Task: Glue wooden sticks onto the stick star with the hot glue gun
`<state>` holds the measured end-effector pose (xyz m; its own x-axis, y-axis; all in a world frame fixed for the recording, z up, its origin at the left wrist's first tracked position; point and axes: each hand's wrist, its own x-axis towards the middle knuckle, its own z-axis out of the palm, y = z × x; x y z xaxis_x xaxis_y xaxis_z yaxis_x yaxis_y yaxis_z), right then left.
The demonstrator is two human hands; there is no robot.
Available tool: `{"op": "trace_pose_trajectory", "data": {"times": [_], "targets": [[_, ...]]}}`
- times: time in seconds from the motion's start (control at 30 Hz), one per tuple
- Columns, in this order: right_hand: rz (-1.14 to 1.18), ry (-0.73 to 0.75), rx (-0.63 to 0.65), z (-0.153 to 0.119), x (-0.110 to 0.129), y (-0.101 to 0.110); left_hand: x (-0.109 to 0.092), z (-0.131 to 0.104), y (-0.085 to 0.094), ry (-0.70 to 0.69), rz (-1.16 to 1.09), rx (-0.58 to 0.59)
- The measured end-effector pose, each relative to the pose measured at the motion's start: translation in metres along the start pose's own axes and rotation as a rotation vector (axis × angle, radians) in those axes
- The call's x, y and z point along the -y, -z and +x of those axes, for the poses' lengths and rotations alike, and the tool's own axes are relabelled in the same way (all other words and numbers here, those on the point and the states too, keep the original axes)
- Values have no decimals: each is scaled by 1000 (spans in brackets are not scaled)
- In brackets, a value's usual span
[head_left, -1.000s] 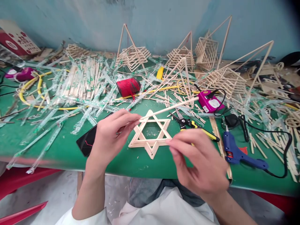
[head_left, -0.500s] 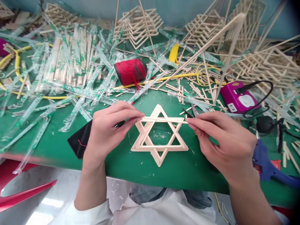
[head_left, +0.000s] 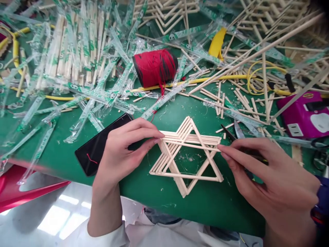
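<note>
A star-shaped stack of thin wooden sticks (head_left: 180,176) lies on the green table between my hands. Across its upper part runs a single stick (head_left: 191,145), with an end at each hand. The thumb and fingertips of my left hand (head_left: 131,147) pinch its left end at the star's upper left corner. My right hand (head_left: 264,171) pinches the right end at the upper right corner. Dark-bladed scissors (head_left: 228,133) are partly hidden behind my right hand.
A black phone (head_left: 95,147) lies left, partly behind my left wrist. Beyond the star are a red thread spool (head_left: 155,68), wrapped sticks (head_left: 74,51), a yellow object (head_left: 217,44) and loose sticks. A purple power box (head_left: 304,115) stands right. More stick lattices (head_left: 167,12) are at the back.
The view has moved closer and turned, so the star's layers show more. Both hands still pinch the stick, which now lies slightly nearer me than the star's upper edge.
</note>
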<state>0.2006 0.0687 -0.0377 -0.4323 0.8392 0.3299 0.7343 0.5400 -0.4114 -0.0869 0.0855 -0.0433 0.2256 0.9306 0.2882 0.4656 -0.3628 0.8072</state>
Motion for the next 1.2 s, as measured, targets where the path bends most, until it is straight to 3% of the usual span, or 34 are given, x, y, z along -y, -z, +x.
{"op": "trace_pose_trajectory", "data": {"times": [0.27, 0.9, 1.2], "targets": [[16, 46, -26, 8, 4, 1, -1, 0, -1, -13, 24, 68], [41, -31, -25, 9, 1, -2, -3, 2, -5, 23, 96, 35], [155, -125, -54, 10, 5, 2, 0, 0, -5, 11, -28, -16]]}}
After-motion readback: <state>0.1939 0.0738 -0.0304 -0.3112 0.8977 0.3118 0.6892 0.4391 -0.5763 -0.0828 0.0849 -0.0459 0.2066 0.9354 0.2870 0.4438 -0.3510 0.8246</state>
